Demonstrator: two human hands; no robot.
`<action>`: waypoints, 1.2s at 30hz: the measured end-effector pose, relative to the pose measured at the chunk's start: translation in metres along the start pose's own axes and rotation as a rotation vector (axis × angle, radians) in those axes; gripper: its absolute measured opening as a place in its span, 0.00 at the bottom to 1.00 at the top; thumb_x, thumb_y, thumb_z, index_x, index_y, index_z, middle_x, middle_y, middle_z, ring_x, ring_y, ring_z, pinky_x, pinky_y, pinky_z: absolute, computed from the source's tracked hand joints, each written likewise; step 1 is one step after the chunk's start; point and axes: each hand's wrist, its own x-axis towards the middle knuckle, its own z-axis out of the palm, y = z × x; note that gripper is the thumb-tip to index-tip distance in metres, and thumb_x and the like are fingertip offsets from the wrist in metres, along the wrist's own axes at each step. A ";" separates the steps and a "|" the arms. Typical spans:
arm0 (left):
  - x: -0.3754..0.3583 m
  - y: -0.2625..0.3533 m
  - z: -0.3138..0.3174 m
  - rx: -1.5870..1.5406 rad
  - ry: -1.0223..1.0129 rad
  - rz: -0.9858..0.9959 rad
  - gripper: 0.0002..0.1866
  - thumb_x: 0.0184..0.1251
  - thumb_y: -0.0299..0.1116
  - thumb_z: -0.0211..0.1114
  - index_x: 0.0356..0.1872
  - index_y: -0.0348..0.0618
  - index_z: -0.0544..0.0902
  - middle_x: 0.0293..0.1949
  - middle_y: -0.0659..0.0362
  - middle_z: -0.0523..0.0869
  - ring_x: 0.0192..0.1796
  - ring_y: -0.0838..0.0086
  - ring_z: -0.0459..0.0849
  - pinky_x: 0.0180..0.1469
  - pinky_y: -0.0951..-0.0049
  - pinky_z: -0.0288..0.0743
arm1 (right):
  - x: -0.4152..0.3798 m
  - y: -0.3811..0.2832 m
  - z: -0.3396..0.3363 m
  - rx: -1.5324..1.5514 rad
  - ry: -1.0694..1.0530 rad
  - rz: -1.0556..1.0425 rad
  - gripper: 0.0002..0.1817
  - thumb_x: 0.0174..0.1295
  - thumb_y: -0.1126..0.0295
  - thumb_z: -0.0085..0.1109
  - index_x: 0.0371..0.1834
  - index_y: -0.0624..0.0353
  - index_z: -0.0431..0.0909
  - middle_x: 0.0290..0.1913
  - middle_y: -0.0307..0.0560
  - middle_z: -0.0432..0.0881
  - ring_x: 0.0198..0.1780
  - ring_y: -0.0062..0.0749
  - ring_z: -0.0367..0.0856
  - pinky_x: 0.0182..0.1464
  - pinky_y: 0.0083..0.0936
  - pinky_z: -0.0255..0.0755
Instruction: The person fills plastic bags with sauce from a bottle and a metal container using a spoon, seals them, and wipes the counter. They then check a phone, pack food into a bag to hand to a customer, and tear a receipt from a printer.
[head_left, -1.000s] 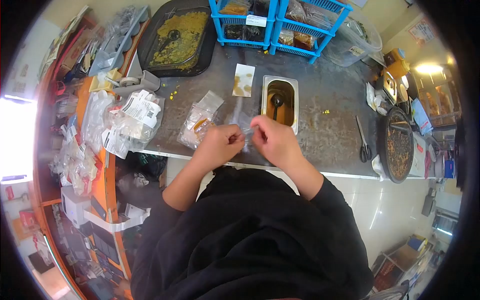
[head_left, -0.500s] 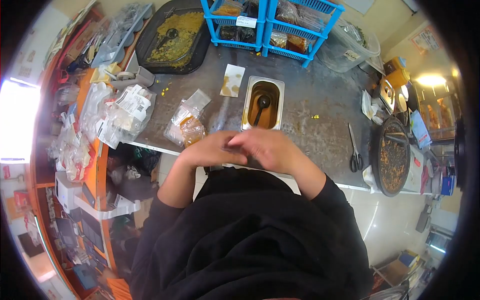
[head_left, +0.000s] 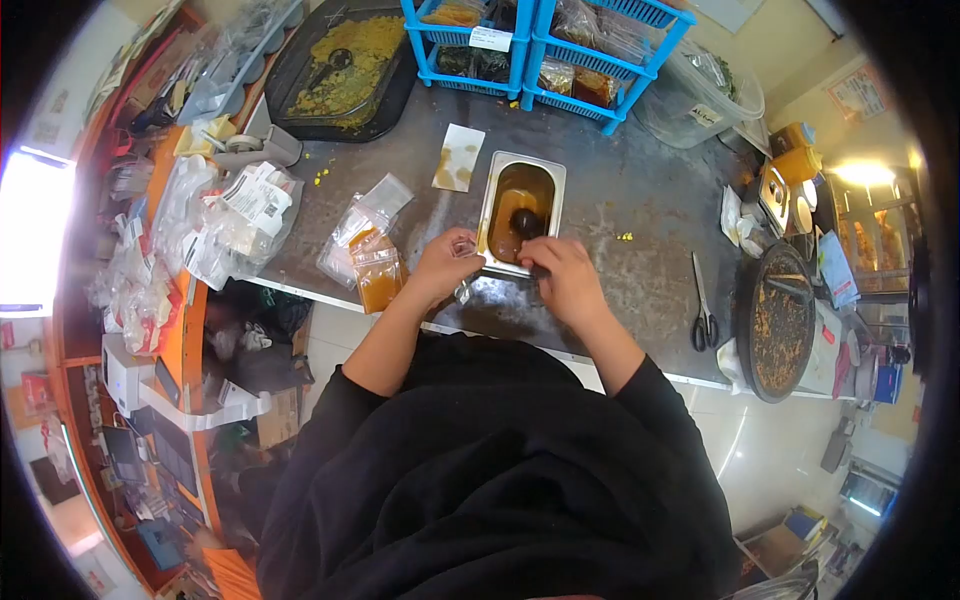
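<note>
A steel container (head_left: pixel 556 185) holds brown sauce, with a dark ladle (head_left: pixel 525 222) standing in it. At the container's near right corner my right hand (head_left: pixel 568 283) is closed, its fingers around what looks like the ladle's handle, mostly hidden. My left hand (head_left: pixel 447 268) is closed at the near left corner, pinching a small clear plastic bag (head_left: pixel 463 292) of which only shiny bits show. Left of that hand lie a filled zip bag (head_left: pixel 378 278) of orange-brown sauce and flat clear bags (head_left: pixel 385 200). A stained paper (head_left: pixel 458 158) lies beyond.
Blue basket racks (head_left: pixel 622 110) stand at the back beside a clear tub (head_left: pixel 690 110). A black tray (head_left: pixel 390 120) of yellow crumbs sits back left. Scissors (head_left: pixel 703 310) and a round dark tray (head_left: pixel 780 320) are at right. Packaged plastic bags (head_left: pixel 255 225) crowd the left.
My hands, together in front of the container before, have parted to its near corners. The ladle's bowl has moved nearer to me, and its handle has swung toward my right hand.
</note>
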 end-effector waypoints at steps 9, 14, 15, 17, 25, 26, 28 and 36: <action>-0.024 -0.035 0.011 -0.062 -0.063 0.141 0.14 0.59 0.19 0.65 0.45 0.38 0.74 0.36 0.64 0.80 0.39 0.83 0.79 0.44 0.81 0.73 | -0.029 0.003 0.011 0.003 0.081 -0.289 0.22 0.45 0.80 0.61 0.46 0.51 0.81 0.45 0.43 0.81 0.49 0.41 0.80 0.51 0.38 0.72; -0.031 -0.034 0.013 -0.018 -0.047 0.126 0.14 0.60 0.19 0.65 0.45 0.38 0.74 0.35 0.64 0.80 0.39 0.83 0.79 0.44 0.80 0.73 | -0.038 -0.005 0.003 -0.020 0.162 -0.267 0.19 0.46 0.79 0.62 0.45 0.54 0.81 0.44 0.44 0.81 0.47 0.41 0.80 0.49 0.36 0.73; -0.032 -0.036 0.014 -0.020 -0.043 0.130 0.13 0.60 0.19 0.64 0.45 0.38 0.74 0.35 0.64 0.80 0.39 0.83 0.79 0.44 0.80 0.73 | -0.043 -0.001 0.006 -0.033 0.181 -0.244 0.19 0.46 0.78 0.62 0.45 0.55 0.80 0.44 0.44 0.81 0.47 0.41 0.80 0.49 0.37 0.73; -0.032 -0.038 0.016 -0.026 -0.049 0.129 0.13 0.60 0.20 0.64 0.45 0.38 0.74 0.35 0.64 0.80 0.39 0.83 0.79 0.44 0.80 0.73 | -0.053 0.002 0.015 0.004 0.224 -0.181 0.17 0.49 0.77 0.61 0.46 0.57 0.80 0.44 0.45 0.81 0.46 0.41 0.80 0.49 0.37 0.73; -0.021 -0.024 0.008 -0.079 -0.118 0.121 0.14 0.59 0.20 0.66 0.46 0.37 0.74 0.36 0.64 0.80 0.39 0.82 0.79 0.45 0.79 0.74 | -0.044 0.007 0.052 0.944 0.649 0.580 0.10 0.71 0.73 0.49 0.52 0.64 0.72 0.44 0.49 0.80 0.41 0.29 0.81 0.48 0.25 0.77; -0.019 -0.022 0.007 -0.070 -0.114 0.118 0.14 0.59 0.21 0.66 0.46 0.37 0.75 0.36 0.64 0.80 0.39 0.82 0.79 0.45 0.79 0.74 | -0.043 0.017 0.053 0.969 0.661 0.579 0.12 0.72 0.71 0.47 0.54 0.65 0.71 0.44 0.49 0.80 0.40 0.29 0.82 0.48 0.24 0.77; -0.014 -0.020 0.002 -0.054 -0.102 0.113 0.15 0.59 0.21 0.66 0.47 0.36 0.75 0.37 0.63 0.81 0.39 0.81 0.79 0.46 0.79 0.74 | -0.039 0.019 0.045 1.096 0.725 0.673 0.12 0.72 0.70 0.48 0.54 0.64 0.70 0.43 0.49 0.80 0.39 0.29 0.81 0.47 0.24 0.78; -0.001 -0.010 -0.017 -0.022 -0.021 0.072 0.22 0.58 0.25 0.69 0.54 0.39 0.72 0.40 0.62 0.79 0.44 0.78 0.77 0.52 0.75 0.71 | -0.035 0.036 0.026 1.419 0.754 0.911 0.11 0.71 0.67 0.50 0.53 0.56 0.71 0.42 0.44 0.81 0.35 0.30 0.81 0.46 0.28 0.76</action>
